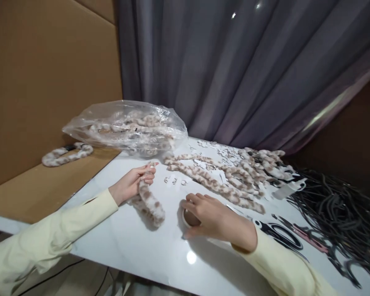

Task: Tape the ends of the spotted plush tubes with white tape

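My left hand [135,183] is closed around one end of a spotted white-and-brown plush strip [152,202]. The strip is bent double, and its fluffy lower part hangs at the table surface. My right hand [208,216] curves its fingers around a round roll [191,218] with a brown middle and a pale rim, which looks like tape; the palm hides part of it. Between the hands and a little farther back, several small metal rings [174,181] lie on the white table [160,255].
A clear plastic bag [126,127] of plush pieces stands at the back. More plush strips [209,181] lie right of it. Scissors [285,236], pink-handled pliers [310,238], a translucent bottle [288,189] and black cords [336,209] are at right. A plush loop [68,154] rests on cardboard at left.
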Demonstrator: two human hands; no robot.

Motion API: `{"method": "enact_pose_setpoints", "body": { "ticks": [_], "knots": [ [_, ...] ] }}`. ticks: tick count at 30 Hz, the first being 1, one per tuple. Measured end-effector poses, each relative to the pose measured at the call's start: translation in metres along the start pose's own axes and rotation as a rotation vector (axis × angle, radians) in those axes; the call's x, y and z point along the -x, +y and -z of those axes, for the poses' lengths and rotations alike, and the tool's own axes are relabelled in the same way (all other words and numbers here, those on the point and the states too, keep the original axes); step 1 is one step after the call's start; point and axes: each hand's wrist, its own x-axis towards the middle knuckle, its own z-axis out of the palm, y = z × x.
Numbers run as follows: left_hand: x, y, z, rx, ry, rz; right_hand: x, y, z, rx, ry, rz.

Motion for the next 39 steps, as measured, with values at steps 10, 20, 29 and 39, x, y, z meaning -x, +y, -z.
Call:
{"method": "enact_pose_setpoints", "body": {
  "ticks": [10, 20, 29, 39],
  "knots": [
    [0.000, 0.005, 0.001, 0.032, -0.048, -0.078, -0.026, -0.006, 0.002, -0.763, -0.061, 0.020],
    [0.008, 0.025, -0.001, 0.102, -0.094, -0.235, -0.058, -0.031, -0.014, -1.978, -0.359, 0.037],
    [0.015, 0.024, -0.002, 0.151, -0.122, -0.244, -0.064, 0.007, 0.028, -2.281, 0.700, 0.010],
    [0.008, 0.009, -0.003, 0.065, -0.097, -0.129, -0.038, 0.023, 0.048, -2.145, 0.779, 0.136]
  ]
}}
